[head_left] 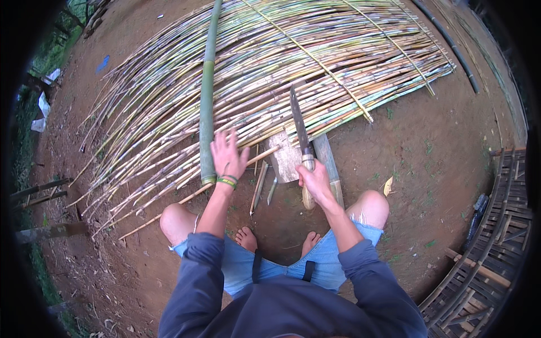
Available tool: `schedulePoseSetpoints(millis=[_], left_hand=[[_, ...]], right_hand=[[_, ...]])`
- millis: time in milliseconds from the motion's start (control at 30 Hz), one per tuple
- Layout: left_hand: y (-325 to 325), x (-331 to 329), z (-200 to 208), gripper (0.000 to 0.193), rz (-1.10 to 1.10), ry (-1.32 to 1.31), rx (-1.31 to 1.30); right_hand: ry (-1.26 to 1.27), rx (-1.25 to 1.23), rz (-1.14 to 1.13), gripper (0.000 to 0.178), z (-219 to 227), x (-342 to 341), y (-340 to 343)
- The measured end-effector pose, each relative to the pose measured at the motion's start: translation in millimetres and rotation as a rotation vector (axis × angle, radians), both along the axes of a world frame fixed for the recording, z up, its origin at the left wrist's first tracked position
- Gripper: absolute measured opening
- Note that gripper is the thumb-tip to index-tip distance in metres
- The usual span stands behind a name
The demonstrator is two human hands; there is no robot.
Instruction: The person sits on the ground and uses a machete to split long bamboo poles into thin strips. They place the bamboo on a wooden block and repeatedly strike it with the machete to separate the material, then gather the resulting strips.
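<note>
My right hand (315, 180) is closed round the wooden handle of a machete (298, 121), whose long dark blade points away from me. My left hand (229, 153) has its fingers spread, just right of a thick green bamboo pole (207, 107). A thin cane (264, 153) runs beneath the left hand, its right end over a pale flat wooden block (286, 160). Whether the palm touches that cane I cannot tell. Beyond both hands lies a wide mat of thin canes (242, 98) side by side, crossed by a few single canes (315, 59).
Short cut pieces (260, 188) lie on the dirt between my feet and the block. A grey split length (326, 160) rests beside the block. At right stands a slatted bamboo structure (484, 265), with a dark bottle (478, 214) near it. A dark pole (448, 42) lies far right.
</note>
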State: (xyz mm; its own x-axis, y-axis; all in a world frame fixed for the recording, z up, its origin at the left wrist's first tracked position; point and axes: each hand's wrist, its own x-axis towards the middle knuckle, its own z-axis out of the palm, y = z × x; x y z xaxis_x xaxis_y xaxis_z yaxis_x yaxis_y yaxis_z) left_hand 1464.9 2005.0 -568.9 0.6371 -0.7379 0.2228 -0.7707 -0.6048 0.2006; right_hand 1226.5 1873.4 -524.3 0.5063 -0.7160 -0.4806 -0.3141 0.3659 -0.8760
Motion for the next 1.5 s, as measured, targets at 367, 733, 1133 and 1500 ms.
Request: schedulePoseSetpoints(millis=[367, 733, 1133, 1500], left_hand=[[-41.4, 15.6, -39.3, 0.095, -0.225, 0.012, 0.298], [-30.7, 29.4, -63.7, 0.073, -0.19, -0.141, 0.306], [-34.3, 37.6, -75.2, 0.058, -0.217, -0.102, 0.239], [-34.1, 39.8, -84.0, 0.064, -0.218, -0.169, 0.287]], right_hand=[[0.27, -0.077, 0.056, 0.023, -27.8, -31.0, 68.4], [-0.091, -0.592, -0.22, 0.024, 46.2, 37.9, 51.9], [0.031, -0.339, 0.069, 0.016, 79.3, 10.9, 39.6], [0.35, 0.021, 0.083, 0.015, 1.6, -3.2, 64.4]])
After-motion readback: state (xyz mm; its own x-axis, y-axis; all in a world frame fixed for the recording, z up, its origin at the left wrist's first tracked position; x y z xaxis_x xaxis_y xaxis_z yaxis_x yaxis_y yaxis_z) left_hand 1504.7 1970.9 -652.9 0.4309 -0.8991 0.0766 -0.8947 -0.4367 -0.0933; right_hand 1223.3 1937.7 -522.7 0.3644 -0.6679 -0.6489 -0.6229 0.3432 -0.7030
